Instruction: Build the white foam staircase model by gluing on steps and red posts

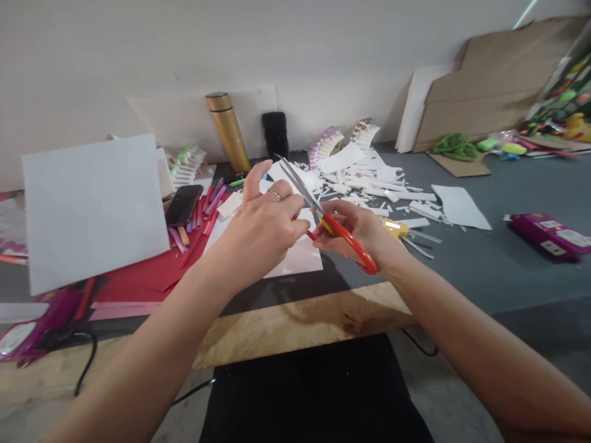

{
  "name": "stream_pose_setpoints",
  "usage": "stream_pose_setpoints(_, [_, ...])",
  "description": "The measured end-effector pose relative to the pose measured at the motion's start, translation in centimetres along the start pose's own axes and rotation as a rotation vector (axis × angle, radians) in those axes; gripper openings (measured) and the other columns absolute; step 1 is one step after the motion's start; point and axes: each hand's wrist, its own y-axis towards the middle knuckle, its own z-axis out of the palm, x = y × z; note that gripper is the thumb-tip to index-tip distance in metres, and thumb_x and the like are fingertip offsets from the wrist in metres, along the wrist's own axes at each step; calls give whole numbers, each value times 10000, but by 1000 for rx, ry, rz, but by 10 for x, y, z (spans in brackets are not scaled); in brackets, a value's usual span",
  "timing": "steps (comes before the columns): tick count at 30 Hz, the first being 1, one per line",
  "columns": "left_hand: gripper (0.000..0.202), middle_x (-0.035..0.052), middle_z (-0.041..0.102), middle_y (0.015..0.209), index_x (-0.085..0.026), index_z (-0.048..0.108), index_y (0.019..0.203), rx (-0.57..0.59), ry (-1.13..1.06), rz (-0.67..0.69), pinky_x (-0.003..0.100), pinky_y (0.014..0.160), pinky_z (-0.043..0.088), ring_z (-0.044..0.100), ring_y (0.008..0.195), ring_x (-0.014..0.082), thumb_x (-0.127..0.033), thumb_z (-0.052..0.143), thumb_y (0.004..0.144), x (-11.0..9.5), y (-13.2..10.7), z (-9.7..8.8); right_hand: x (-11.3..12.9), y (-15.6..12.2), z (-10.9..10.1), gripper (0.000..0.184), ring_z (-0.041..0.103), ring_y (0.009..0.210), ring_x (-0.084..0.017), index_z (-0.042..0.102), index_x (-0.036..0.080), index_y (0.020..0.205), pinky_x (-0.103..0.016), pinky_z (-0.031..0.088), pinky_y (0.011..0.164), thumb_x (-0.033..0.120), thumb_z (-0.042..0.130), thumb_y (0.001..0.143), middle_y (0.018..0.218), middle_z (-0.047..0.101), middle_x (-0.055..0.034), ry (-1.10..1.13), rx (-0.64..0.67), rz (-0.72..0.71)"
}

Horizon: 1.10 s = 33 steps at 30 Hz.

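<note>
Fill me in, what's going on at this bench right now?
A person is working over the bench with both hands raised. The right hand holds orange-handled scissors, blades pointing away from the body. The left hand, wearing a ring, is close beside it; a small red piece shows between the hands, though which one grips it is unclear. White scraps lie beyond, and red sheets lie to the left.

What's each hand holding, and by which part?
Right hand: scissors, by the orange-red handle. Left hand: a small red piece shows beside it, but whether it's gripped cannot be told.
</note>
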Motion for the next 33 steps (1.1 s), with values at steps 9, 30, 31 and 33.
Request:
stream_pose_setpoints(9, [241, 91, 685, 1124, -213, 692, 1088, -691, -301, -474, 435, 958, 508, 636, 1017, 223, -280, 731, 860, 0, -16, 31, -3, 3, 5, 523, 595, 573, -124, 604, 196, 1048, -269, 476, 530, 175, 848, 585, 728, 661, 30, 83, -93, 41])
stream_pose_setpoints(30, [152, 46, 706, 822, -172, 703, 773, -124, -805, -559, 291, 651, 473, 566, 680, 133, -281, 682, 877, -9, -27, 62, -30, 14, -11, 386, 497, 550, -114, 614, 208, 1085, -278, 371, 470, 295, 768, 742, 717, 608, 19, 302, -260, -95])
stream_pose_setpoints(31, [161, 48, 702, 821, -173, 703, 770, -120, -803, -551, 292, 653, 477, 573, 689, 138, -288, 679, 881, -9, -28, 63, -32, 15, -12, 401, 496, 552, -113, 607, 209, 1087, -274, 369, 467, 294, 771, 731, 721, 605, 20, 320, -264, -89])
stream_pose_setpoints(33, [167, 55, 701, 826, -174, 715, 772, -118, -796, -544, 303, 673, 485, 591, 724, 154, -300, 687, 879, -10, -28, 65, -34, 16, -11, 424, 497, 556, -111, 598, 205, 1086, -266, 368, 464, 287, 781, 713, 714, 600, 22, 350, -263, -81])
